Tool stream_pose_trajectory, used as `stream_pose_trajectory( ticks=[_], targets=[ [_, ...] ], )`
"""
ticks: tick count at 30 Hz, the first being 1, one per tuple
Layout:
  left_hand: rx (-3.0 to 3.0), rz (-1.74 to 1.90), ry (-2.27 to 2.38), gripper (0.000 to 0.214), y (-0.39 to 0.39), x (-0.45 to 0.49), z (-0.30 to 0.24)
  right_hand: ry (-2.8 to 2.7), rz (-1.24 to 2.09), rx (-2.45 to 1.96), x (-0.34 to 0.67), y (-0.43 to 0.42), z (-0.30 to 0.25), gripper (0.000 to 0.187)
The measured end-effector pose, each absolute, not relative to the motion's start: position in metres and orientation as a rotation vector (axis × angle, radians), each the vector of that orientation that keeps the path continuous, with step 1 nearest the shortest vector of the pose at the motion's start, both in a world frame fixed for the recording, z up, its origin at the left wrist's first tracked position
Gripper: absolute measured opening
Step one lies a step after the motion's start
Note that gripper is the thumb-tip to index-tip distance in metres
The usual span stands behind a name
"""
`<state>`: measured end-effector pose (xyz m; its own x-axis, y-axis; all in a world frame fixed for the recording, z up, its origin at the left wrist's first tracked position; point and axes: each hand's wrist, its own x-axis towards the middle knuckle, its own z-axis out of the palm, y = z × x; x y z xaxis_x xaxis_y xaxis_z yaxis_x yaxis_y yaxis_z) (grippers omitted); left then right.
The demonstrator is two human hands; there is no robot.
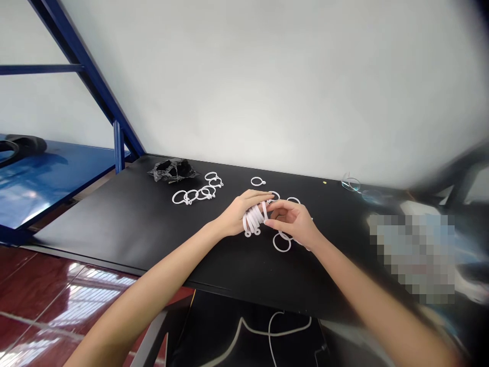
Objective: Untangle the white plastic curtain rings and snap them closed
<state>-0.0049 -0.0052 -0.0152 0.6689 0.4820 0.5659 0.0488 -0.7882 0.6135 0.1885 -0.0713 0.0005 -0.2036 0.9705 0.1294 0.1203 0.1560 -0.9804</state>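
Observation:
A stack of white curtain rings [252,220] with small eyelets encircles the fingers of my left hand [237,208], which are stretched out through them. Thumb and fingers of my right hand [297,220] pinch one white curtain ring [264,210] at the fingertip end of that stack. Below and behind my right hand lie loose rings [281,251], partly covered by it. A single ring [263,182] rests farther back on the black table [126,219]. To the left, several more rings [188,202] lie in an overlapping row.
A crumpled black plastic bag [173,178] sits at the back left. Eyeglasses [350,185] lie near the wall, and a pixelated object [416,255] is at the right. Blue metal framing [99,97] stands left. A pale cable [275,334] hangs below the table's front edge.

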Motion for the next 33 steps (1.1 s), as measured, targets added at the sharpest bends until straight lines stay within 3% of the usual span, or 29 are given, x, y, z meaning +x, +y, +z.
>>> stream_pose_trajectory(
  ticks=[4, 10, 15, 19, 22, 33],
  targets=[
    [2.062, 0.961, 0.399, 0.035, -0.009, 0.003, -0.015, -1.592, 1.204, -1.024, 0.185, -0.076, 0.004, 0.034],
    [1.733, 0.808, 0.349, 0.041, -0.021, 0.01, -0.01, -1.579, 1.196, -1.008, 0.179, -0.081, 0.004, 0.024],
    [1.772, 0.78, 0.266, 0.05, -0.023, 0.005, -0.004, -1.56, 1.279, -1.059, 0.181, -0.08, 0.005, 0.04],
    [1.915, 0.871, 0.345, 0.04, -0.021, 0.002, -0.003, -1.652, 1.306, -1.04, 0.182, -0.081, 0.007, 0.029],
    [1.676, 0.799, 0.344, 0.039, -0.02, 0.005, -0.003, -1.691, 1.329, -1.0, 0.183, -0.083, 0.009, 0.028],
    [0.883, 0.367, 0.271, 0.045, -0.026, 0.02, -0.012, -1.701, 1.005, -0.903, 0.167, -0.095, 0.003, 0.028]
  ],
)
